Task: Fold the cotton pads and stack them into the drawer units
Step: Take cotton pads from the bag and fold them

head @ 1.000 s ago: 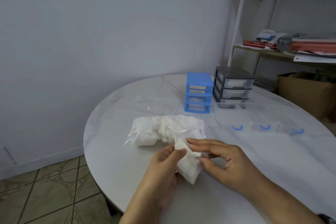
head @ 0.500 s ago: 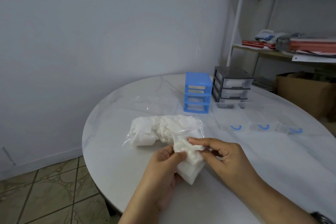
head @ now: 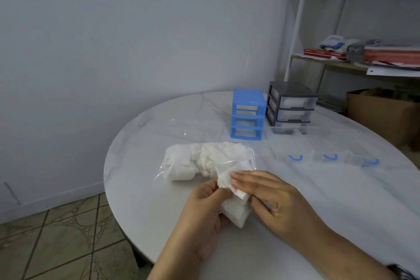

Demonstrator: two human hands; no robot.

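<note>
Both my hands hold a small bunch of white cotton pads [head: 235,210] just above the round white table [head: 141,200]. My left hand [head: 204,207] grips the bunch from the left with thumb on top. My right hand [head: 270,195] lays its fingers over the top pad and pinches it with the thumb below. Behind them lies a clear plastic bag of more cotton pads [head: 204,160]. A blue drawer frame [head: 248,114] without drawers and a grey drawer unit [head: 289,107] stand at the back.
Three clear drawers with blue handles [head: 329,157] lie in a row on the table at the right. A shelf with books and papers [head: 363,57] and a cardboard box [head: 384,113] stand beyond the table. Tiled floor lies to the left.
My right hand's fingers have slid left over the top pad, folding it down flatter onto the bunch. The left hand has stayed in place.
</note>
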